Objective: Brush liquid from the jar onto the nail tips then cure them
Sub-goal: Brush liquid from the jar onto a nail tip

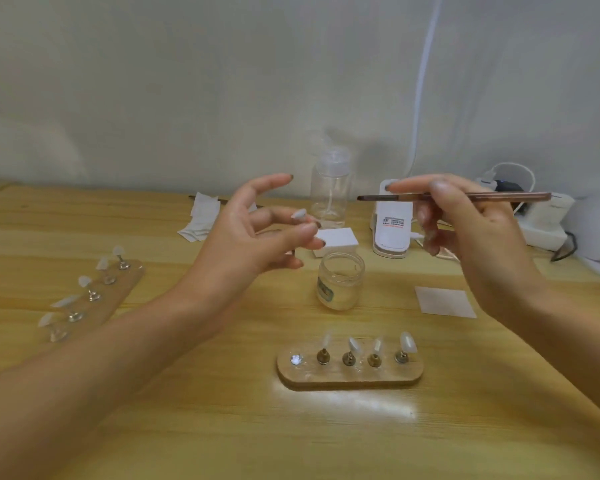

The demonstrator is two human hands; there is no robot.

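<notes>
Wooden table (pixel 187 427) fills the lower view, with a pale wall (pixel 187 81) behind it.

We see both forearms reaching in, hands raised above the tabletop.
- The left hand (pixel 253 237) has its index finger stretched up and away. The thumb and the other fingers pinch a small stem carrying one nail tip (pixel 299 214), which is off the table.
- The right hand (pixel 471 230) pinches the brush (pixel 513 195) between thumb and forefinger. Its remaining fingers curl loosely beneath.
- The brush lies about level, dark end pointing toward the left hand and apart from the held tip.

Near stand (pixel 350 375): a rounded wooden base close to us, between the arms. Four tips stand on metal holders, and the leftmost spot shows only a shiny disc.

Far stand (pixel 125 289): lies angled at the left, well apart from the first, with five tips in a row.

At the back:
- a clear pump bottle (pixel 329 192), upright
- a white device (pixel 392 226) with a printed label, just right of the bottle
- a white power strip (pixel 548 220) at the far right

Jar (pixel 340 282): glass, labelled and open-topped. It stands on the table below and between the hands, beyond the near stand.

A white block (pixel 336 237) sits just behind the jar. A heap of wipes (pixel 201 216) lies at the back left, and a single square pad (pixel 444 301) lies flat to the right of the jar.
</notes>
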